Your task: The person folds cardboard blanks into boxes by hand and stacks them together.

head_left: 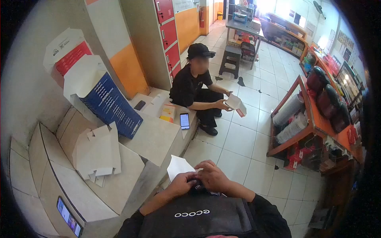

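Just above my lap, a white paperboard carton (179,167) stands up from between my hands. My left hand (184,184) is closed around its lower edge. My right hand (213,177) pinches the carton's right side with bent fingers, close against the left. The carton's lower part is hidden by my fingers. To the left, a pile of flat white carton blanks (97,152) lies on the tiled ledge. Behind it a tall blue and white box (113,105) leans with its flaps open, beside a red and white box (69,55).
A co-worker (194,85) in black sits on the ledge holding an open carton (236,105). One phone (185,121) lies on the ledge, another phone (69,216) at lower left. An orange shelf (293,115) stands right; a stool (230,59) and metal table (248,29) are farther back.
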### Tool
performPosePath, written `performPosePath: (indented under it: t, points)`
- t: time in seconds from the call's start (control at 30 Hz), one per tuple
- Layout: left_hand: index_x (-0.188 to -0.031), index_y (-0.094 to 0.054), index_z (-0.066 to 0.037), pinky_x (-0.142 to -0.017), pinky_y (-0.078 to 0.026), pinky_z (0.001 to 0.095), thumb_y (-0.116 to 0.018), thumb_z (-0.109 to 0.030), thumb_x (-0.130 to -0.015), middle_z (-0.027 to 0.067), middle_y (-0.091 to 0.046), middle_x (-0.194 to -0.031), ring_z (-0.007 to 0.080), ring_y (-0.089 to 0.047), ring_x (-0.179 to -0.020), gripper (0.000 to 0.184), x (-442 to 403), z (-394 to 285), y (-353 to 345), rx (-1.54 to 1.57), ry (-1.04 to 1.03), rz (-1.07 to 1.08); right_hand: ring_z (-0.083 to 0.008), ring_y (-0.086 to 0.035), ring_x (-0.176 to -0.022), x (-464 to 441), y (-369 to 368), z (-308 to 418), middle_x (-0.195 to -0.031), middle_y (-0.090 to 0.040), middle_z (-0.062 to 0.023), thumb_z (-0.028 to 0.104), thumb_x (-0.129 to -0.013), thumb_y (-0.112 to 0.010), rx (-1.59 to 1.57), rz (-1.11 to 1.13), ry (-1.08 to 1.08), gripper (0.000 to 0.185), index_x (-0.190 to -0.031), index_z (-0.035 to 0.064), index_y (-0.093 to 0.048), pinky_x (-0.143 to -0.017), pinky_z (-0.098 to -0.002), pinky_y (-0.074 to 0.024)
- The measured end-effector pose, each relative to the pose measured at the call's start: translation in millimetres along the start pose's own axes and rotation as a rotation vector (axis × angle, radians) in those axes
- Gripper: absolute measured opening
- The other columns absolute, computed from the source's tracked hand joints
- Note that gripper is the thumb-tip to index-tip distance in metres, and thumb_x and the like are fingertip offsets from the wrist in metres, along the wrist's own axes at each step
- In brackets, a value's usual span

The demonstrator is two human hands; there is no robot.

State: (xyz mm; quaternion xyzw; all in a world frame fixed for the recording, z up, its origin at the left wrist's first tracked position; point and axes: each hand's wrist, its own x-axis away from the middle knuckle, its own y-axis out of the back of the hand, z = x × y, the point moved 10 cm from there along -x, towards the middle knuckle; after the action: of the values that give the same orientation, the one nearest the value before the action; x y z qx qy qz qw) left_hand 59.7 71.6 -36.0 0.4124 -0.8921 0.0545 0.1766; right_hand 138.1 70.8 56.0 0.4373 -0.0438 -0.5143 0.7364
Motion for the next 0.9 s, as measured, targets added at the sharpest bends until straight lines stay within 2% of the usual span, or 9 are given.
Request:
performPosePath:
  t: [0.07,0.1,0.17,0.27,0.4,0.5,0.6,0.67,0.9]
  points:
    - [-0.115,-0.055,-0.002,-0.084,-0.044,0.0289,-0.052,0.001,-0.081,0.0118,-0.063,-0.099,0.0153,-0.058,-0.093,0.034,4.5,1.9,-2.4,0.047,0.098,0.007,-0.0279,-0.049,-0.099,1.6,14.1,4.8,-0.102,-0.054,-0.0097,0.003,-0.070,-0.062,-0.012,-0.113,-0.018,0.005,-0.075,0.0029,-0.064,-0.081,-0.0357,-0.0439]
    - [-0.114,-0.055,-0.001,-0.084,-0.044,0.0289,-0.052,0.001,-0.081,0.0116,-0.064,-0.099,0.0151,-0.058,-0.092,0.033,-9.6,-9.1,43.8,-0.001,0.054,-0.019,-0.0280,-0.049,-0.099,-40.1,4.0,-3.0,-0.102,-0.054,-0.0097,0.002,-0.070,-0.062,0.022,-0.137,0.018,0.006,-0.075,0.0027,-0.064,-0.080,-0.0358,-0.0440]
    - [-0.113,-0.055,0.000,-0.083,-0.044,0.0290,-0.052,0.001,-0.081,0.0112,-0.064,-0.098,0.0148,-0.059,-0.092,0.032,-8.6,-20.8,55.7,-0.015,0.014,-0.038,-0.0281,-0.049,-0.099,-54.9,6.1,1.5,-0.100,-0.055,-0.0097,0.001,-0.069,-0.062,0.078,-0.112,0.021,0.006,-0.075,0.0024,-0.064,-0.080,-0.0360,-0.0442]
    - [-0.113,-0.054,0.003,-0.083,-0.044,0.0293,-0.055,-0.004,-0.083,0.0115,-0.062,-0.102,0.0165,-0.057,-0.093,0.031,-6.8,-39.0,78.4,-0.119,-0.107,-0.019,-0.0278,-0.049,-0.100,-80.2,-9.7,-8.6,-0.102,-0.055,-0.0096,0.002,-0.069,-0.063,-0.093,-0.043,-0.037,0.006,-0.075,0.0028,-0.064,-0.080,-0.0365,-0.0445]
    - [-0.111,-0.055,0.003,-0.085,-0.044,0.0296,-0.054,-0.005,-0.084,0.0116,-0.063,-0.099,0.0164,-0.058,-0.093,0.029,-4.9,-52.7,100.1,-0.200,-0.109,0.062,-0.0275,-0.049,-0.100,-111.6,-18.4,-1.7,-0.106,-0.055,-0.0083,0.005,-0.068,-0.066,-0.178,0.110,-0.047,0.005,-0.072,0.0058,-0.065,-0.084,-0.0367,-0.0428]
    - [-0.112,-0.054,0.004,-0.085,-0.044,0.0294,-0.051,-0.001,-0.084,0.0111,-0.063,-0.100,0.0160,-0.058,-0.094,0.028,-5.5,-47.3,121.9,-0.183,-0.129,0.015,-0.0268,-0.049,-0.102,-123.5,-21.3,-15.7,-0.107,-0.056,-0.0078,0.007,-0.069,-0.068,-0.278,0.019,-0.144,0.004,-0.072,0.0055,-0.066,-0.084,-0.0367,-0.0430]
    - [-0.112,-0.056,0.001,-0.084,-0.044,0.0281,-0.052,0.000,-0.082,0.0119,-0.063,-0.101,0.0154,-0.059,-0.092,0.030,0.1,-37.7,138.4,-0.008,-0.054,-0.032,-0.0255,-0.050,-0.103,-132.7,-26.6,-26.0,-0.105,-0.057,-0.0076,0.009,-0.070,-0.069,-0.212,-0.043,-0.211,0.006,-0.072,0.0049,-0.065,-0.084,-0.0367,-0.0433]
    - [-0.112,-0.056,0.001,-0.084,-0.044,0.0283,-0.052,0.000,-0.082,0.0121,-0.063,-0.101,0.0158,-0.059,-0.093,0.030,4.2,-34.5,148.5,0.007,-0.080,-0.088,-0.0256,-0.051,-0.102,-141.2,-37.5,-25.1,-0.104,-0.058,-0.0074,0.009,-0.070,-0.069,-0.196,-0.017,-0.212,0.007,-0.072,0.0044,-0.065,-0.084,-0.0368,-0.0435]
    - [-0.112,-0.053,0.004,-0.088,-0.043,0.0283,-0.052,0.000,-0.084,0.0112,-0.061,-0.105,0.0162,-0.057,-0.098,0.029,29.8,-26.9,187.6,-0.038,-0.102,-0.279,-0.0229,-0.055,-0.096,-187.4,-71.9,-5.4,-0.101,-0.058,-0.0099,0.009,-0.069,-0.071,-0.331,0.148,0.028,0.007,-0.072,0.0063,-0.066,-0.079,-0.0337,-0.0453]
